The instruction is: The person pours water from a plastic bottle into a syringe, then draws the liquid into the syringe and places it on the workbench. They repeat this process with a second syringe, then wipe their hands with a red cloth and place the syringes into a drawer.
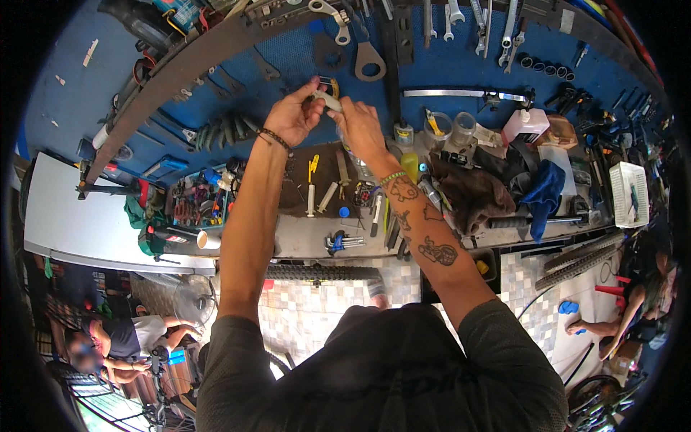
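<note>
Both my arms reach up in front of the blue tool board. My left hand [291, 119] is closed, its thumb and fingers pinching one end of a short pale tube-like piece [329, 101]. My right hand [359, 129] is closed round the other end, so part of the piece is hidden. Its exact kind does not show. Below the hands, a white syringe [311, 201] lies on the bench by a yellow-handled tool [313, 168]. A second syringe [328, 196] rests near a blue cap [344, 212].
Wrenches [510, 32] hang on the board. A dark cloth [471, 191], a blue rag [543, 201] and a white basket [628, 194] sit at right. A blue hex key set [343, 243] lies at the bench's front edge; a tire [317, 273] is below. Two people sit behind, one each side.
</note>
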A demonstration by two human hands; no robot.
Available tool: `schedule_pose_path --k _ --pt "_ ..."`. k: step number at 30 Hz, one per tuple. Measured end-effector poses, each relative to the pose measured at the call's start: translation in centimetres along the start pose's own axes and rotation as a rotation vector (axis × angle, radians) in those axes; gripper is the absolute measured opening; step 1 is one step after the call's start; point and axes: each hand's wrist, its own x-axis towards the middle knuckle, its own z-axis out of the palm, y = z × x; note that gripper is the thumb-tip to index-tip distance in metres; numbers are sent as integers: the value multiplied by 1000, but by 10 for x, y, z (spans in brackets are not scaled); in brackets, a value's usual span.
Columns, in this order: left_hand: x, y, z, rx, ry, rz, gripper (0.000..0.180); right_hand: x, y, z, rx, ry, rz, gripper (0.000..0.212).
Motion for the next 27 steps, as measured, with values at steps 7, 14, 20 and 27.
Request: schedule_pose_path --k 7,14,20,27 --pt "-31 0 51 665 291 349 58 -3 7 -4 -10 -32 48 34" --pt "-20 -3 30 1407 371 941 42 -2 3 3 -26 -12 53 38" --pt "-17 9 35 1500 473 981 34 -2 3 7 -42 10 54 37" --pt "-5 -2 27 1387 510 872 34 -1 2 9 -38 20 57 38"
